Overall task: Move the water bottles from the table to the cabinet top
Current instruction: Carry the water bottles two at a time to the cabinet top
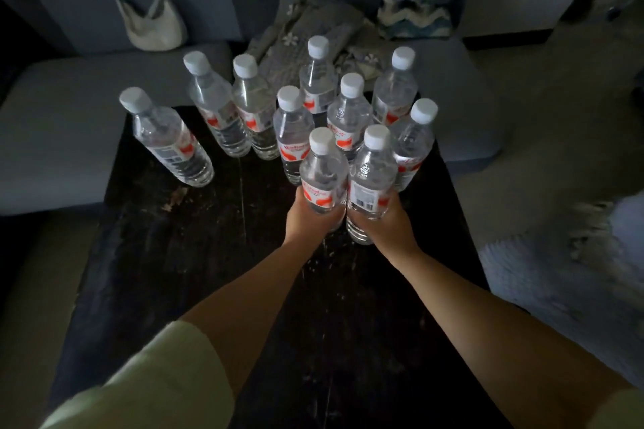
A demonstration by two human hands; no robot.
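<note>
Left hand (308, 211) grips one clear water bottle (322, 178); right hand (383, 219) grips a second bottle (371, 181) touching it. Both are white-capped, red-and-white labelled, upright, above the dark bench (195, 254). Eight matching bottles (244, 111) stand behind them.

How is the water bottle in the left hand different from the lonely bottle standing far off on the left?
The clear plastic bottle in the left hand is gripped by the left hand; the far-left clear plastic bottle stands untouched on the dark wooden table. The held one sits close beside other bottles; the far-left one stands apart. Both have white caps and red-and-white labels.
</note>
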